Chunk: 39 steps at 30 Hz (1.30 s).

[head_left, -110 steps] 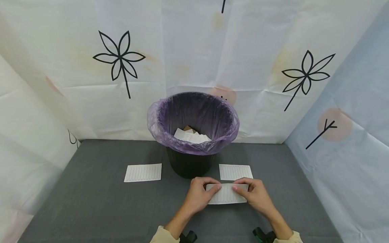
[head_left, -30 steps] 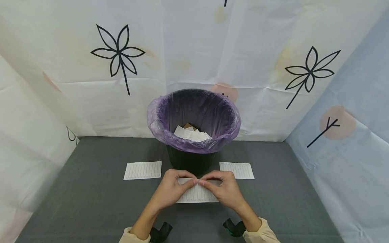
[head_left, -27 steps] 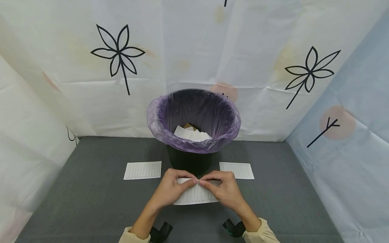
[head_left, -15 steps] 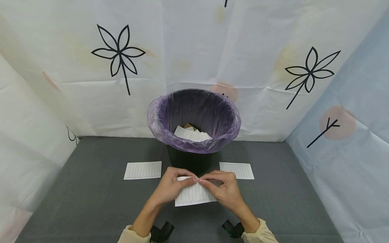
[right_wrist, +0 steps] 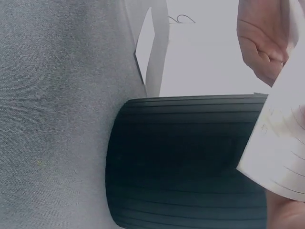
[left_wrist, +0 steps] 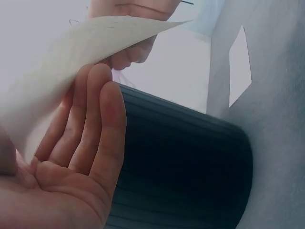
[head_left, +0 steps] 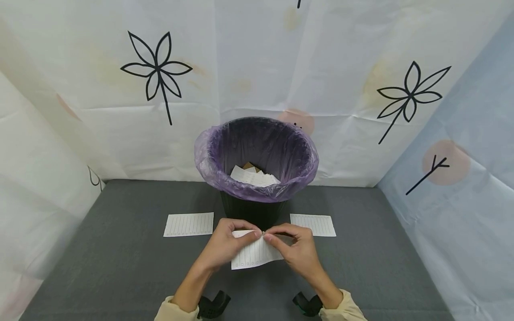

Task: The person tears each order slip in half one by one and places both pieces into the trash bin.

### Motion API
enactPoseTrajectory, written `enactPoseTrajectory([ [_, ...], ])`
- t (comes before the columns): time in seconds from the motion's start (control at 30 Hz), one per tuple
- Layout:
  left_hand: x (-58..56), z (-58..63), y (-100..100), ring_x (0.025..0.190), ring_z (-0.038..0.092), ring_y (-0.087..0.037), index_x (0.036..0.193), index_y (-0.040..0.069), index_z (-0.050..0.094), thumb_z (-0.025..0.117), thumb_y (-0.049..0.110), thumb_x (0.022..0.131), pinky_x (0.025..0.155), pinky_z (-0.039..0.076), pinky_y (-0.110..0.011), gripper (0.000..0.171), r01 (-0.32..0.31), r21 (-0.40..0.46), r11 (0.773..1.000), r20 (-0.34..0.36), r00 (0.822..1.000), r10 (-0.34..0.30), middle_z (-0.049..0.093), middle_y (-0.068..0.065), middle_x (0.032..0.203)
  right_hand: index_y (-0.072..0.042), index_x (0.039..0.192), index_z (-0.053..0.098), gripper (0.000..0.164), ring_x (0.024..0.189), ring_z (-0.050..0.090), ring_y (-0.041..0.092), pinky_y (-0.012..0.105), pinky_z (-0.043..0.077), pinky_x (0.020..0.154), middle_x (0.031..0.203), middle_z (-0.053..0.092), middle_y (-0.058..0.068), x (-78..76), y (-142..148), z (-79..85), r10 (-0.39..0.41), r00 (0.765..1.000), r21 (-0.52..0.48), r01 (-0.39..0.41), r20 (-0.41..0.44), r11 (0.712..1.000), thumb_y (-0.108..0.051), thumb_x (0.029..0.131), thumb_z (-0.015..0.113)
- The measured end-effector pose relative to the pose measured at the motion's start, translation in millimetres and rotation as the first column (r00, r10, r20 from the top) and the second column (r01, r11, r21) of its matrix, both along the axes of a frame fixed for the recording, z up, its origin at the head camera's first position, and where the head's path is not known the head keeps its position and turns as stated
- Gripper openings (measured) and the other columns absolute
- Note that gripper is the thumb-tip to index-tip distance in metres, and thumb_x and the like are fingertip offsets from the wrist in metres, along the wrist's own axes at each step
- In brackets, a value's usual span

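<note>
Both hands hold one white lined paper slip (head_left: 254,253) in front of the bin. My left hand (head_left: 225,244) pinches its top edge near the middle between thumb and index finger. My right hand (head_left: 299,249) pinches the same edge right beside it, the thumb tips almost meeting. The slip's lower edge curves up toward the right, and its right part is hidden behind the right hand. In the left wrist view the slip (left_wrist: 90,45) bows over the left hand's other fingers (left_wrist: 112,119). The right wrist view shows a corner of the slip (right_wrist: 271,148) before the bin.
A black bin (head_left: 249,209) with a purple liner (head_left: 257,194) stands behind the hands, with white paper pieces (head_left: 254,178) inside. One lined slip (head_left: 188,224) lies left of it on the grey table (head_left: 120,267), another slip (head_left: 313,225) to its right. Printed cloth (head_left: 257,58) encloses the back and sides.
Both hands have carried the slip left, to in front of the bin, and their fingertips have drawn together at its top edge. Lately the slip has tilted and its lower right part has bent.
</note>
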<state>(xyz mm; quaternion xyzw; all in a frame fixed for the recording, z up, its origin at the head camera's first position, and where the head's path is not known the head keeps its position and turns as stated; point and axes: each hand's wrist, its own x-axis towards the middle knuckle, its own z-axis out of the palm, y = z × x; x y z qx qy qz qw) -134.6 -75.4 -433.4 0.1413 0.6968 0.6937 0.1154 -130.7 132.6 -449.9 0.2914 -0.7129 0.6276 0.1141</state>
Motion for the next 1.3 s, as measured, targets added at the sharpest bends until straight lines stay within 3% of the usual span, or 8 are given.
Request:
enactPoseTrajectory([
  [0.2,0.7,4.0,-3.4,0.066,0.069,-0.017,0.096,0.002,0.079,0.074,0.013,0.094,0.059,0.057,-0.029,0.013,-0.024,-0.077,0.997,-0.108,0.994,0.016,0.075,-0.009,0.088,0.0,0.096,0.077,0.01,0.078,0.066,0.011,0.026,0.055,0.066,0.091,0.074,0.015,-1.0,9.1,2.7,0.009,0.992,0.036,-0.014,0.129,0.999,0.005,0.087,0.076],
  [0.37,0.9,7.3,-7.8,0.065,0.069,-0.017,0.097,0.002,0.079,0.076,0.016,0.093,0.058,0.056,-0.029,0.015,-0.035,-0.11,0.993,-0.134,0.991,0.02,0.075,-0.009,0.088,0.001,0.094,0.077,0.008,0.059,0.051,0.002,0.023,0.047,0.051,0.09,0.073,0.014,-2.5,13.9,2.3,-0.001,0.988,0.052,-0.007,0.155,0.999,0.005,0.087,0.076],
  [0.47,1.2,7.9,-9.6,0.067,0.07,-0.016,0.099,0.0,0.078,0.077,0.015,0.092,0.06,0.057,-0.029,0.017,-0.036,-0.128,0.991,-0.152,0.988,0.016,0.076,-0.009,0.089,0.002,0.094,0.077,0.007,0.056,0.046,0.0,0.022,0.046,0.049,0.09,0.074,0.015,-3.5,14.9,2.7,-0.006,0.986,0.055,-0.003,0.164,0.998,0.004,0.087,0.076],
  [0.63,1.6,8.6,-10.5,0.068,0.069,-0.015,0.098,0.0,0.079,0.077,0.015,0.092,0.06,0.056,-0.028,0.016,-0.048,-0.155,0.987,-0.161,0.987,0.023,0.076,-0.008,0.088,0.002,0.094,0.077,0.006,0.064,0.056,0.004,0.022,0.05,0.055,0.09,0.074,0.016,-4.8,17.2,5.1,0.002,0.984,0.061,-0.013,0.179,0.998,0.003,0.088,0.076],
  [0.73,2.1,9.6,-10.5,0.066,0.068,-0.015,0.096,0.001,0.079,0.077,0.016,0.092,0.059,0.055,-0.027,0.016,-0.073,-0.163,0.984,-0.162,0.986,0.046,0.075,-0.007,0.086,0.002,0.093,0.077,0.006,0.058,0.054,0.003,0.021,0.046,0.05,0.085,0.073,0.014,-5.3,19.1,5.8,0.006,0.981,0.059,-0.018,0.196,0.998,0.004,0.088,0.076],
  [0.87,2.6,10.3,-10.5,0.064,0.068,-0.015,0.096,0.002,0.08,0.078,0.016,0.091,0.057,0.054,-0.027,0.015,-0.105,-0.161,0.981,-0.174,0.982,0.077,0.075,-0.006,0.084,0.002,0.092,0.077,0.006,0.049,0.042,0.002,0.022,0.037,0.04,0.078,0.071,0.011,-6.1,21.0,5.7,0.0,0.983,0.055,-0.01,0.184,0.998,0.006,0.087,0.075],
  [1.07,1.9,10.3,-8.6,0.062,0.069,-0.015,0.097,0.0,0.08,0.079,0.016,0.09,0.055,0.054,-0.027,0.017,-0.134,-0.151,0.979,-0.18,0.978,0.106,0.075,-0.007,0.081,0.002,0.09,0.077,0.008,0.049,0.043,0.002,0.025,0.038,0.04,0.078,0.072,0.013,-5.9,19.2,6.0,-0.036,0.993,0.043,0.031,0.114,0.999,0.008,0.085,0.076],
  [1.3,2.0,11.3,-5.9,0.062,0.069,-0.014,0.096,-0.002,0.079,0.08,0.014,0.089,0.055,0.055,-0.027,0.017,-0.172,-0.135,0.976,-0.167,0.975,0.149,0.075,-0.009,0.082,0.004,0.09,0.077,0.008,0.048,0.044,0.002,0.025,0.039,0.04,0.077,0.072,0.014,-3.3,16.1,7.3,-0.072,0.991,0.01,0.072,0.113,0.997,0.01,0.084,0.076],
])
